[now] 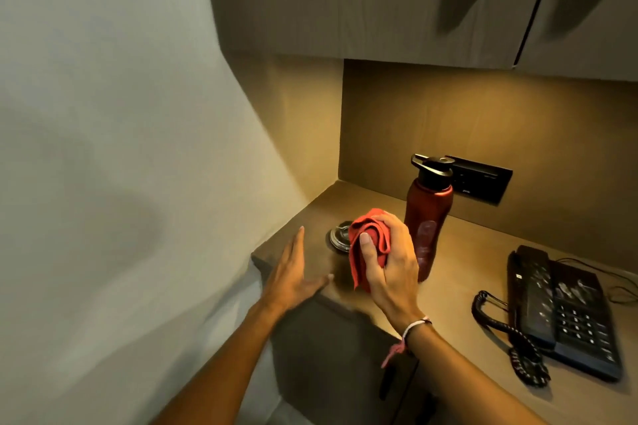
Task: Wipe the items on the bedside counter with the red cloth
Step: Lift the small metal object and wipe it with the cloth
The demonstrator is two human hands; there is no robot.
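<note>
My right hand (390, 269) grips a bunched red cloth (367, 241) just above the brown bedside counter (459, 272). Right behind that hand stands a dark red water bottle (428, 217) with a black cap, upright. A small round glass ashtray (338, 235) sits on the counter's left part, partly hidden by the cloth. My left hand (293, 269) hovers flat and open over the counter's left corner, holding nothing. A black desk telephone (566, 310) with a coiled cord lies at the right.
A black socket panel (483, 179) is set in the back wall behind the bottle. Wooden cabinets (379, 0) hang overhead. A pale wall (121, 148) closes the left side. Thin cables (618, 286) trail behind the phone.
</note>
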